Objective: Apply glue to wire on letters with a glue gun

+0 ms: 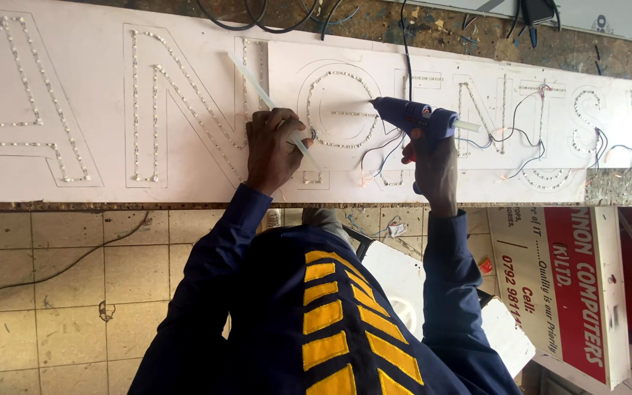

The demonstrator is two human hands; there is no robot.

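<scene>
Sleeves: dark blue, with yellow chevron stripes down the jacket [338, 322] closest to me, both arms stretched out over the work.
Floor: beige tiles [60, 285] below my left arm, a red-and-white printed signboard [572, 285] leaning off to the right.
Left hand: my left hand [276, 150] is pressed down on the long white sign panel [184, 183], fingers curled, grip closed around a clear glue stick [265, 95] that slants up and away to the left.
Right hand: my right hand [429, 164] is wrapped around the handle of a blue glue gun [412, 117]; grip is tight on it, nozzle pointing left.
Nozzle: it sits at the right edge of the round letter outline [338, 110], right at the row of small lights [330, 145] set along that curve.
Wires: thin dark and coloured wires [521, 135] trail from the letters to the right of the gun, touching the panel.
Panel: pale pink-white, lying across a rough surface [477, 33], with more letter outlines dotted with lights running far left [23, 95] and far right [587, 110].
Far edge: black cables [272, 22] loop along the top, beyond the panel.
</scene>
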